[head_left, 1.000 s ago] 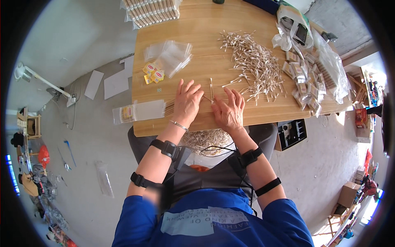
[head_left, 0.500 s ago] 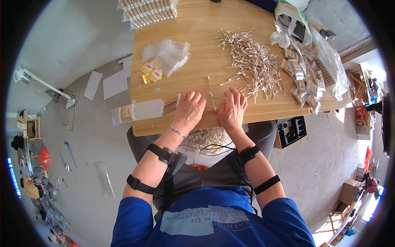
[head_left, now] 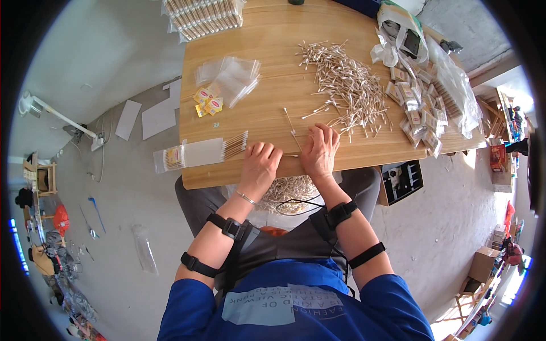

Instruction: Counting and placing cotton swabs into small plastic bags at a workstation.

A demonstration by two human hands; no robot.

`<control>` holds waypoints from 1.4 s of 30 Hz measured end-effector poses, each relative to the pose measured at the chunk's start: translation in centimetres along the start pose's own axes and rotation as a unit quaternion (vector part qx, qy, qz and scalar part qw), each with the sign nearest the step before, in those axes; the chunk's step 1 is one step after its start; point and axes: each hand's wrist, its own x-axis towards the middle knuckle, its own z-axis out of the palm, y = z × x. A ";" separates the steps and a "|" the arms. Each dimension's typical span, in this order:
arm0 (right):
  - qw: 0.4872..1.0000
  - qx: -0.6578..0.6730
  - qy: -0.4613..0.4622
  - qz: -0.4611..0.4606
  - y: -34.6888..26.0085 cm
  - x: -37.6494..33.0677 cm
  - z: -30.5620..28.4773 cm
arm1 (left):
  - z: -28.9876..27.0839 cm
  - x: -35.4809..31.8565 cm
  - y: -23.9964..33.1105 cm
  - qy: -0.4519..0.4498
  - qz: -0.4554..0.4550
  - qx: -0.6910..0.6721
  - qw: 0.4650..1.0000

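Note:
My left hand (head_left: 260, 166) lies palm down near the front edge of the wooden table (head_left: 273, 34), fingers together over a few cotton swabs. My right hand (head_left: 320, 150) lies flat beside it, fingers spread, touching loose swabs. A big heap of wooden cotton swabs (head_left: 346, 85) spreads just beyond my right hand. A partly filled clear bag of swabs (head_left: 199, 152) lies left of my left hand, hanging over the table edge. More swabs (head_left: 287, 192) lie heaped in my lap.
Empty clear bags with yellow labels (head_left: 224, 82) lie at the table's left. Filled swab packets (head_left: 418, 113) and plastic bags sit at the right; stacked packs (head_left: 202, 14) at the far left corner. Paper sheets (head_left: 156, 116) and a lamp (head_left: 34, 105) are on the floor.
Both hands slid back toward the table's front edge, dragging a few swabs with them. The bag and heap stayed put.

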 end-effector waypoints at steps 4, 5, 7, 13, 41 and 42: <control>0.999 0.018 0.026 0.008 0.0 0.1 0.3 | -0.4 -1.0 -0.3 0.013 -0.013 0.025 1.000; 0.999 0.020 0.024 0.007 0.0 0.1 0.4 | -0.4 -1.2 -0.5 0.009 -0.013 0.036 0.999; 0.999 0.009 0.043 0.026 0.0 0.5 0.6 | -0.7 -1.2 -0.8 0.004 -0.029 0.020 0.999; 0.993 -0.009 -0.096 0.073 -0.2 3.3 0.2 | -4.7 0.7 -6.2 0.067 -0.149 0.020 0.986; 0.936 0.323 -0.140 0.029 -8.6 -0.8 -7.4 | -7.6 2.2 2.2 0.134 -0.236 -0.617 0.739; 0.929 0.330 -0.156 0.056 -8.6 -1.4 -8.1 | -7.6 1.8 2.8 0.130 -0.227 -0.619 0.740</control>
